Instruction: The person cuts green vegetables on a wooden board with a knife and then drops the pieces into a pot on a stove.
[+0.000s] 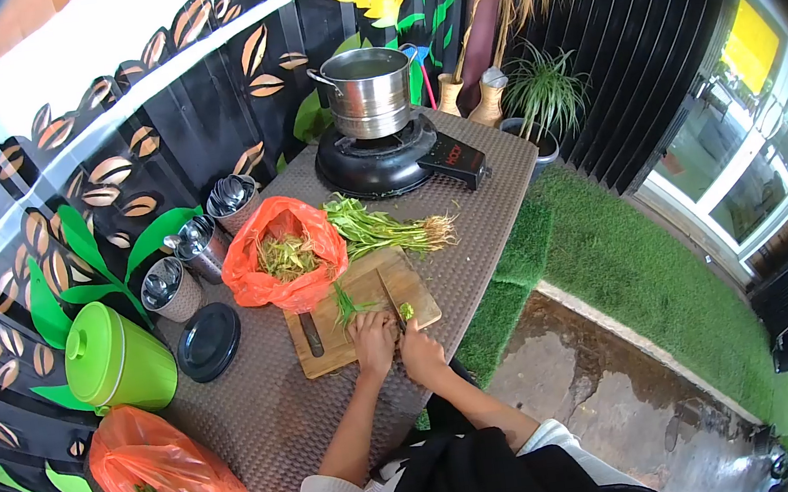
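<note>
A wooden cutting board (356, 338) lies on the brown textured table. My left hand (373, 339) is closed over green stalks (346, 303) on the board. In my right hand (421, 353) is a knife (388, 291), its blade pointing away from me beside my left fingers. Small chopped green pieces (407, 311) lie right of the blade. Behind the board are a bunch of leafy greens with roots (392, 229) and an open orange plastic bag (312, 222) holding plant scraps.
A steel pot (369, 101) stands on a black portable stove (374, 165) at the back. Cutlery holders (173, 291), a black lid (209, 342), a green bucket (123, 363) and another orange bag (166, 475) line the left. The table's right edge (509, 222) borders grass.
</note>
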{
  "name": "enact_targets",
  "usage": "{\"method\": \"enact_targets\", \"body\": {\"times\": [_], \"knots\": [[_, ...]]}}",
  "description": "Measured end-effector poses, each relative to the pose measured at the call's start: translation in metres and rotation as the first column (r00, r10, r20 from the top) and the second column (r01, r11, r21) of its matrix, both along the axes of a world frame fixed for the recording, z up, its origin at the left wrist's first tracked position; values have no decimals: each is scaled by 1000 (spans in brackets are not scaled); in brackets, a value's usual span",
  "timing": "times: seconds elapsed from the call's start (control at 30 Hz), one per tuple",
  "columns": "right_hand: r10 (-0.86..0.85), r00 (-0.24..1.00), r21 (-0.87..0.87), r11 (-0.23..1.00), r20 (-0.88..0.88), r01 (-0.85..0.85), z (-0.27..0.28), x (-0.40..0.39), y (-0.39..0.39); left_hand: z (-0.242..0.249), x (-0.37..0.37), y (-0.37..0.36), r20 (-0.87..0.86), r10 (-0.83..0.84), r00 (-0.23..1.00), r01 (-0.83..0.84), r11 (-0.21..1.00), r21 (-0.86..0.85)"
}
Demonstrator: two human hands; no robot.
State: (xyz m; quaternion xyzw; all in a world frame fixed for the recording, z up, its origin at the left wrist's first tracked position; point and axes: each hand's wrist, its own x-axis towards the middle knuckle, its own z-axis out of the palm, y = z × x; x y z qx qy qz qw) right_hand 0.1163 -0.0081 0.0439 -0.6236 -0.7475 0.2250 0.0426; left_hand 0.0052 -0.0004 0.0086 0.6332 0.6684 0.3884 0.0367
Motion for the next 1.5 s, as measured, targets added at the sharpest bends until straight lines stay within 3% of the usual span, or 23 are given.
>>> {"method": "enact_targets", "body": {"times": [0.17,0.27,0.5,0.57,0.67,0.87,1.17,1.3,1.5], "knots": [[-29,999,96,995,-23,31,-6,5,2,-2,-2,-2,76,-31,997,29,999,22],[-20,1000,11,1000,-16,20,5,11,2,-2,2,1,52,-16,999,15,999,37],[1,998,12,1000,-57,-1,3,22,12,5,-1,-7,138,-125,983,108,986,125],[25,996,13,1000,-81,-24,1,26,15,11,-1,-13,123,-25,992,8,991,137],[42,996,-7,999,-79,-42,8,26,16,1,-6,-16,38,2,999,-3,1000,24],[49,995,-8,999,-91,-50,12,25,19,0,-6,-3,-88,-34,996,35,999,15],[-25,1000,-58,998,-4,25,6,14,0,-3,-1,-3,-72,8,997,-6,1000,26],[-31,998,-4,1000,-47,31,-1,11,18,-3,0,-4,-90,-8,996,6,1000,-19],[76,992,-14,997,-99,-77,9,24,23,-5,0,-4,-43,32,999,-32,999,4]]}}
